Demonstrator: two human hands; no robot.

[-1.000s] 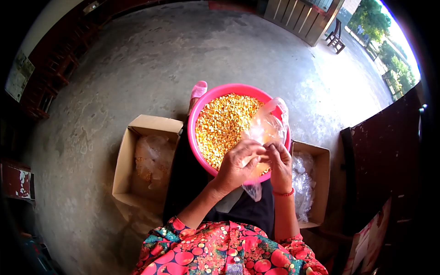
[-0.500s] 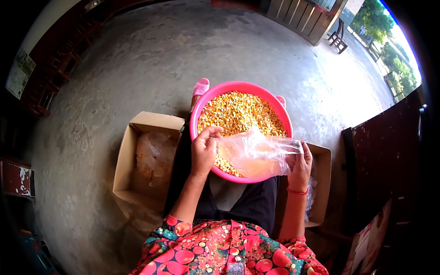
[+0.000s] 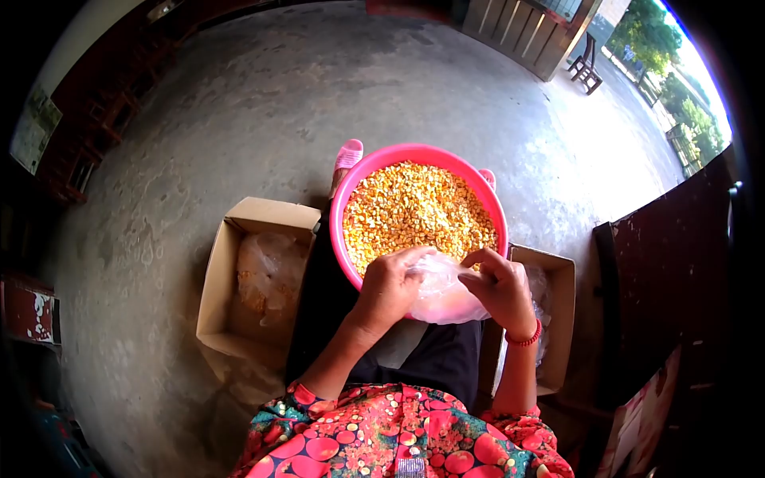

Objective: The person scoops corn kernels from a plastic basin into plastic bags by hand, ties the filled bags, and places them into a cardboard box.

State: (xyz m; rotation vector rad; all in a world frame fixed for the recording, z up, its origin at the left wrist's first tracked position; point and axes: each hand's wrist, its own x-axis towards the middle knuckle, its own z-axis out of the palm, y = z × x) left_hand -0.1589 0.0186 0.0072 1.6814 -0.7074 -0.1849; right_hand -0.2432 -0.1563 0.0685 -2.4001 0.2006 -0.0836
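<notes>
A clear plastic bag (image 3: 445, 296) is bunched between my two hands over the near rim of a pink basin (image 3: 338, 231). My left hand (image 3: 389, 288) pinches the bag's left side, and my right hand (image 3: 502, 288) grips its right side with the fingers curled. Yellow corn kernels (image 3: 418, 207) fill the basin, which sits at my knees. The bag hides the basin's near edge. A red bead bracelet (image 3: 526, 334) circles my right wrist.
An open cardboard box (image 3: 213, 307) on the left holds a plastic bag (image 3: 272, 271) with some kernels. Another cardboard box (image 3: 562, 319) with clear plastic stands at right. A pink shoe (image 3: 349, 153) shows beyond the basin. Dark furniture (image 3: 661, 279) lines the right; a chair (image 3: 586, 68) stands by the doorway.
My hands have come closer together and toward my body. The bag, stretched wide between them before, is now gathered up, and more of the corn shows.
</notes>
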